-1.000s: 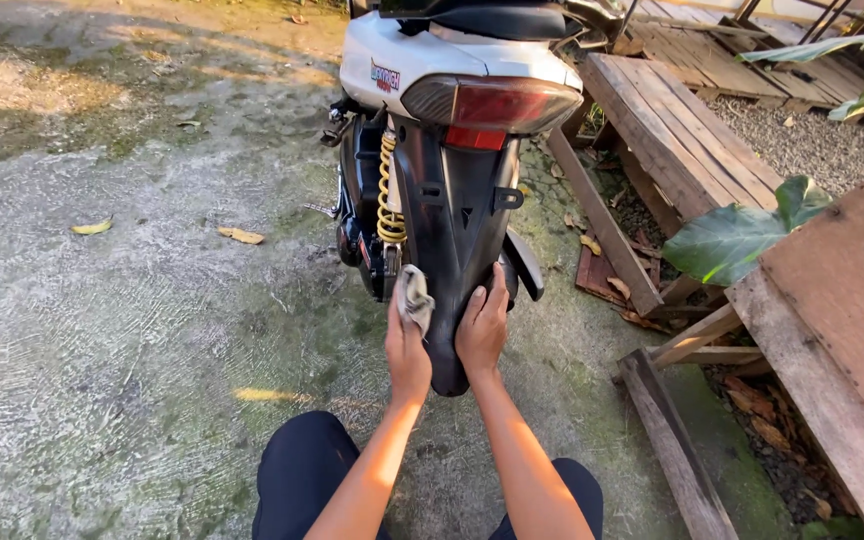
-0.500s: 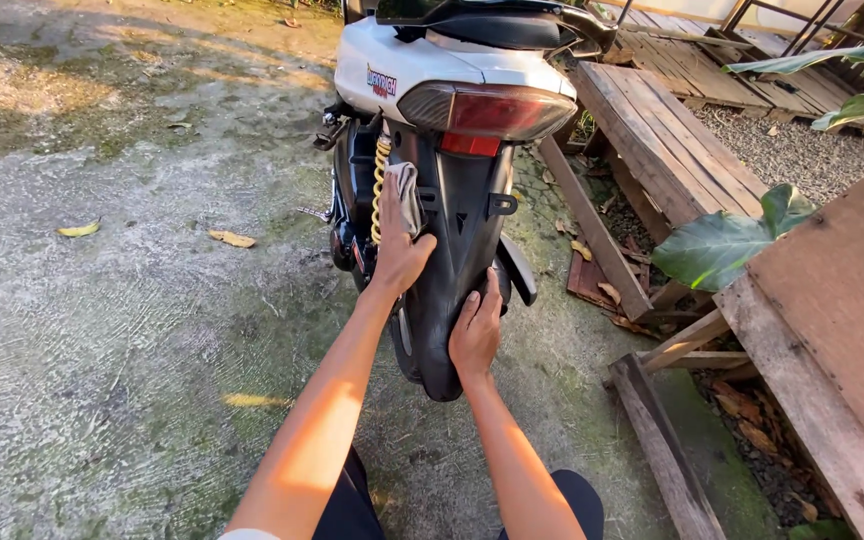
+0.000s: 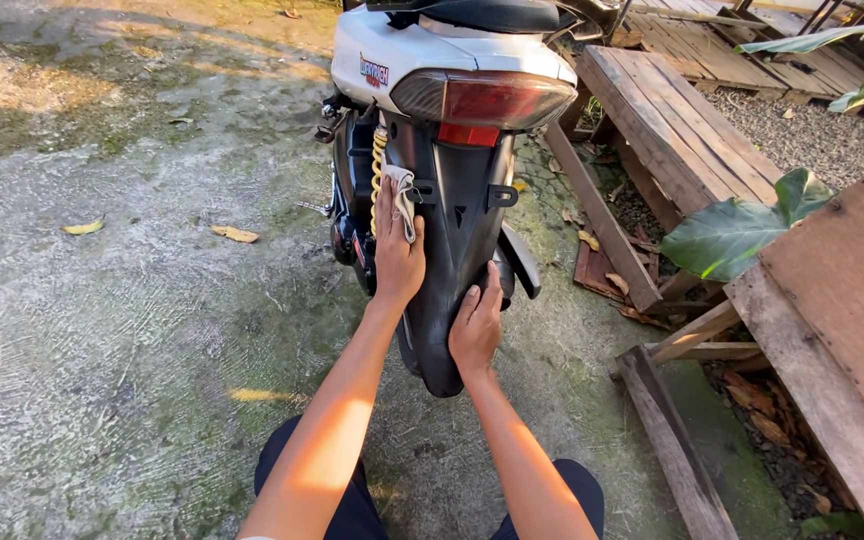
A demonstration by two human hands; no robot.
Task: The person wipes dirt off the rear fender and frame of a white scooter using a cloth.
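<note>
My left hand (image 3: 397, 258) grips a cloth (image 3: 400, 200) against the black rear fender's (image 3: 457, 230) left edge, my right hand (image 3: 476, 328) lies open-palmed near its lower edge, bare concrete ground (image 3: 132, 330) leftward.

The ground (image 3: 102, 330) was rough grey concrete, streaked with green moss and brushed in curved lines. Sunlight fell warm across its far left corner, while the near part lay in shade. A few yellow fallen leaves (image 3: 235, 234) lay scattered on it, well apart. Along the right edge stood weathered wooden pallets (image 3: 672, 120) and a slanted plank platform (image 3: 842, 290), with loose boards (image 3: 667, 450) lying beside them. Broad green leaves (image 3: 742, 230) reached over the planks, and pale gravel (image 3: 802, 125) showed at the far right.
</note>
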